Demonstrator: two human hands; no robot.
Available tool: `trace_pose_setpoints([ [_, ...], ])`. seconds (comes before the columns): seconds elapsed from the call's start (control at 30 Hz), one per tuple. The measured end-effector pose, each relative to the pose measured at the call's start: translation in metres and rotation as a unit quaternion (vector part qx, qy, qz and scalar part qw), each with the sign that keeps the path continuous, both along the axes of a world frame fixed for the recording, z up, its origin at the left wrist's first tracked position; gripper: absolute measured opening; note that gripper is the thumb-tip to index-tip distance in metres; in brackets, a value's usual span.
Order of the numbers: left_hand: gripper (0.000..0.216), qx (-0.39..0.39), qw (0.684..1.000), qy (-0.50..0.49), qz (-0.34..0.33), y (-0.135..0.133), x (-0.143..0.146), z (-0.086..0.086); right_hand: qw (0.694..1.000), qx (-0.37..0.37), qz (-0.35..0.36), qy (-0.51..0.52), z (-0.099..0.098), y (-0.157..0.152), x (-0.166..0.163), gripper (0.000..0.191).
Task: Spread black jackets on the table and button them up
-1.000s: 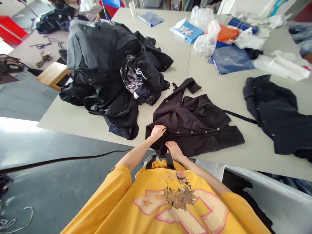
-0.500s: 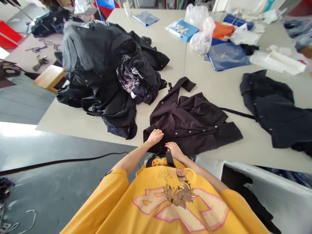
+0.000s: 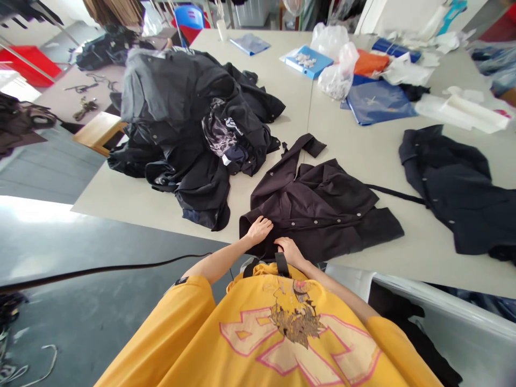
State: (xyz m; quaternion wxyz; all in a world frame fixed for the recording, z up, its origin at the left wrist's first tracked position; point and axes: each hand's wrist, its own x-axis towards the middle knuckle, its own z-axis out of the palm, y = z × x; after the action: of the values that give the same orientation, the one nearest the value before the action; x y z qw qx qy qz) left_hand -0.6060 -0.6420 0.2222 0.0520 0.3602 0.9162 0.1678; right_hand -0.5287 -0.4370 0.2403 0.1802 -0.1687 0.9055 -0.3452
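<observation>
A dark jacket (image 3: 318, 196) with a row of metal snap buttons lies spread at the table's front edge, one sleeve reaching away. On its near left end, my left hand (image 3: 260, 230) has its fingers curled into the cloth. Just to the right and closer to my body, my right hand (image 3: 289, 250) is bent over the jacket's near edge, fingers closed on the fabric. Both thumbs are largely hidden. A black strap (image 3: 282, 264) hangs beside my right hand, against my yellow shirt.
A tall heap of dark garments (image 3: 173, 118) covers the table's left side. Another dark jacket (image 3: 459, 188) lies at right. Farther back are a blue box (image 3: 308, 62), plastic bags (image 3: 336, 75) and blue packets (image 3: 379, 101). A white bin (image 3: 451, 301) stands below the table edge.
The view has tilted up slightly, so the table's contents sit lower in the picture. My hands stay at the same part of the jacket, with hardly any movement.
</observation>
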Motion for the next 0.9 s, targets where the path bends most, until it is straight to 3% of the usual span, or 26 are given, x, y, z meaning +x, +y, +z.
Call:
trace_pose_setpoints([
  [0.1,0.029,0.006,0.999,0.027,0.017,-0.003,0.003,-0.003,0.998,-0.002,-0.038,-0.053,0.004,-0.001,-0.011,0.032],
  [0.37,0.034,-0.015,0.998,0.006,0.052,0.002,0.0,0.0,0.993,0.002,-0.054,-0.109,0.01,-0.006,-0.028,0.029],
  [0.57,0.048,-0.077,0.992,0.002,0.098,0.019,0.027,0.005,0.981,-0.002,-0.103,-0.167,0.012,-0.009,-0.041,0.026],
  [0.9,0.058,-0.112,0.986,-0.001,0.124,0.023,0.056,-0.003,0.929,0.0,-0.159,-0.333,-0.004,-0.024,-0.08,0.056],
])
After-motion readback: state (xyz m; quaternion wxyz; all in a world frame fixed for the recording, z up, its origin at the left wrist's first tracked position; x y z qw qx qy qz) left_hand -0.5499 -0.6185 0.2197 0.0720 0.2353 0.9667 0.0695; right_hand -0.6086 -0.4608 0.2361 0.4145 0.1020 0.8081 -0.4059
